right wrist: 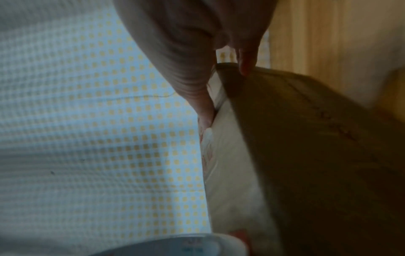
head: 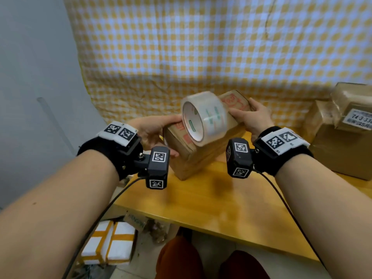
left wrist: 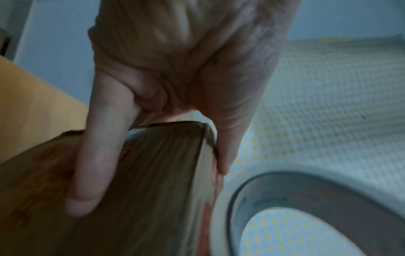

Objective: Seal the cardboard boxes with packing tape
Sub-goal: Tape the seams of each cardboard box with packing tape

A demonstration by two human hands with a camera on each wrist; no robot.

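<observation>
The cardboard box point(head: 203, 146) sits tilted, one lower edge on the desk point(head: 231, 200), held at its two ends. It looks light and stiff, with glossy taped faces that may slip, so its ends and corners seem the best holds. A roll of packing tape point(head: 203, 118) rests on top, seemingly loose and liable to roll off. The left hand point(head: 155, 131) clamps the near end, thumb above and fingers below; the right hand point(head: 254, 116) pinches the far end.

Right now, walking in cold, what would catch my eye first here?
A big roll of clear packing tape sits on a tilted cardboard box, which the left hand and right hand grip at opposite ends above the wooden table. Behind hangs a yellow checked cloth.
</observation>
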